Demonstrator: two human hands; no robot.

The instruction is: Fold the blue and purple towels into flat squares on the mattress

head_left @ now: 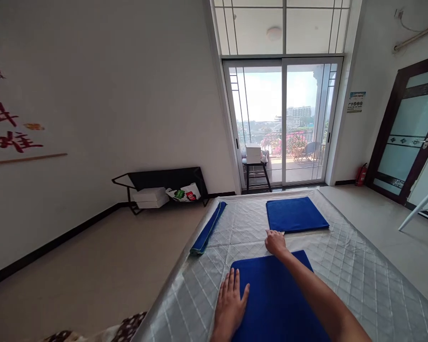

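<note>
A blue folded cloth [271, 299] lies flat on the mattress closest to me. My left hand [231, 301] rests on its left edge, palm down with the fingers stretched out. Beyond it is a second blue folded cloth [296, 214], a neat rectangle. At that cloth's near left corner is my right hand [275, 242], its fingers curled in; a small pale bit shows by the fingertips, and what they hold, if anything, is hidden. My right forearm crosses over the near cloth. Along the mattress's left side lies a narrow rolled or folded blue cloth [209, 229] with a greenish edge.
The quilted silver-grey mattress [356, 266] fills the foreground. Against the left wall, a black metal frame [160, 179] stands with white boxes [150, 197] and a printed bag [185, 193]. A black stool [257, 172] stands before the sliding glass door [283, 123]. White legs [421, 206] stand at right.
</note>
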